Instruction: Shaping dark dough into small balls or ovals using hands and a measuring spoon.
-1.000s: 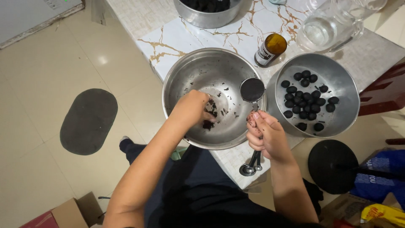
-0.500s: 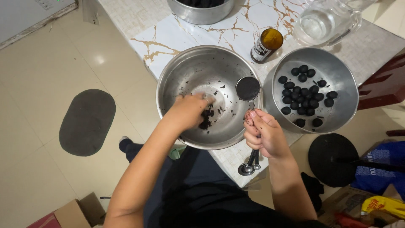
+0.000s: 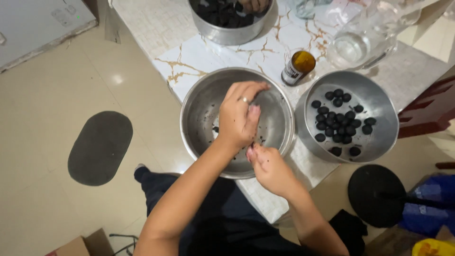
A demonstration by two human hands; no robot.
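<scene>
Head view. A cream tiled floor [image 3: 52, 90] fills the left half, with a dark oval mat [image 3: 100, 147] at 9 o'clock and a corner of a cardboard box [image 3: 83, 245] at 7 o'clock. A white table [image 3: 265, 52] with gold veining runs from 12 o'clock down toward 5 o'clock. At centre stands a large steel bowl [image 3: 201, 104], holding dark crumbs and smears. Just beside it, at 3 o'clock, a second steel bowl [image 3: 379, 106] holds a cluster of small round black balls [image 3: 339, 121]. Between the two bowls, toward 1 o'clock, stands a brown bottle [image 3: 297, 67] with a yellow cap. At 12 o'clock a third metal pot [image 3: 227, 34] holds dark lumps, with part of another person's hand at its far rim. A clear glass jug [image 3: 362, 42] lies at 2 o'clock. A round black stool [image 3: 377, 194] sits at 4 o'clock.

The left hand [image 3: 239, 118], wearing a ring, reaches into the centre bowl with fingers curled downward over the inside; what it grips cannot be told. The right hand [image 3: 270, 168] sits at the bowl's near rim, at 6 o'clock of the left hand and touching it, fingers closed into a loose fist around something hidden; dark specks mark its skin.
</scene>
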